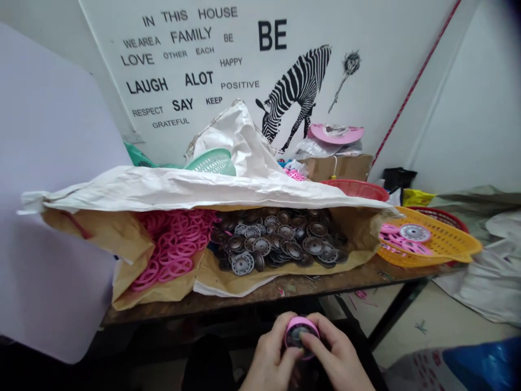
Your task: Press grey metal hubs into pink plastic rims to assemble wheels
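Note:
Low in the middle of the head view, below the table edge, my left hand (271,350) and my right hand (334,347) grip a pink plastic ring (290,324) from both sides. A dark grey disc (298,332) sits within the ring, and my thumbs press on its face. Whether the disc is fully seated cannot be made out. Beyond my hands, an opened paper-lined sack (228,285) lies on its side. In its left part is a heap of pink spoked rings (177,244); to the right lie many grey wheel-like discs (262,247).
A yellow basket (448,244) at the table's right end holds pink pieces with a grey disc (415,232). Behind the sack stand a green basket (211,163), a red basket (358,190) and a cardboard box (342,167). A pale panel (52,206) blocks the left side.

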{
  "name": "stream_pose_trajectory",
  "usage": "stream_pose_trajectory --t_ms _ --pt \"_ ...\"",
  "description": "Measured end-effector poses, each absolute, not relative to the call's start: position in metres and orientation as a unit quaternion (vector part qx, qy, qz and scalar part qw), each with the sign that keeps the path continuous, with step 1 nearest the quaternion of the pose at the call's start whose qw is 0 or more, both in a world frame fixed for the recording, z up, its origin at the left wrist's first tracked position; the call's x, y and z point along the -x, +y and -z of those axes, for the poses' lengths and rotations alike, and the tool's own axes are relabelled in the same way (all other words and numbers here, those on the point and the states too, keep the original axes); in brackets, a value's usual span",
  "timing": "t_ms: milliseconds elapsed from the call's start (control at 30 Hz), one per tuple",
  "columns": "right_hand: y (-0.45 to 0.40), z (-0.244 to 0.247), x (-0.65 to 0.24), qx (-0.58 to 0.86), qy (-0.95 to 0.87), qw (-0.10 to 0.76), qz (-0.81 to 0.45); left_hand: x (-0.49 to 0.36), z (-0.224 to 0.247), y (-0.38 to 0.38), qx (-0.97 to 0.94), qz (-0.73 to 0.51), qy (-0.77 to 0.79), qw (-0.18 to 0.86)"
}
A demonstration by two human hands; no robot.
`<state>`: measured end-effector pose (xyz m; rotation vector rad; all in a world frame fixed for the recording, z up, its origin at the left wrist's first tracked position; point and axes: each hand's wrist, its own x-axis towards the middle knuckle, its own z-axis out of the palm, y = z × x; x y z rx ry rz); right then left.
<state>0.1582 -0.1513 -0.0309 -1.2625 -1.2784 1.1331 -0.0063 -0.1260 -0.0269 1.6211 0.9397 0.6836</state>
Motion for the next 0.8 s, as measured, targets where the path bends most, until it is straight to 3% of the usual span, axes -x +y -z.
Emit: stream_pose_trajectory --t_ms 167,300,433,567,700,800 --pt "-0.151 0.038 -0.16 0.508 -0.525 0.487 -0.479 0.006 0.033 -0.122 -0.728 -0.271 0.427 0.464" --pt "-0.151 0.047 -0.166 0.523 -0.514 0.498 -0.462 0.014 0.006 -0.116 -0.808 -0.219 0.369 0.403" --pt "-0.149 0.05 -0.172 0.54 -0.525 0.49 -0.44 0.03 -0.066 -0.095 -0.837 -0.314 0.361 0.265" --pt "-0.154 0.045 -0.166 0.537 -0.521 0.477 -0.461 0.043 -0.163 -0.057 -0.84 -0.439 0.317 0.03" --pt "-0.161 0.034 -0.153 0.532 -0.514 0.475 -0.476 0.048 -0.244 -0.007 -0.807 -0.402 0.383 -0.202" --pt "-0.163 0.027 -0.149 0.536 -0.516 0.465 -0.48 0.06 -0.272 0.042 -0.789 -0.323 0.446 -0.273"
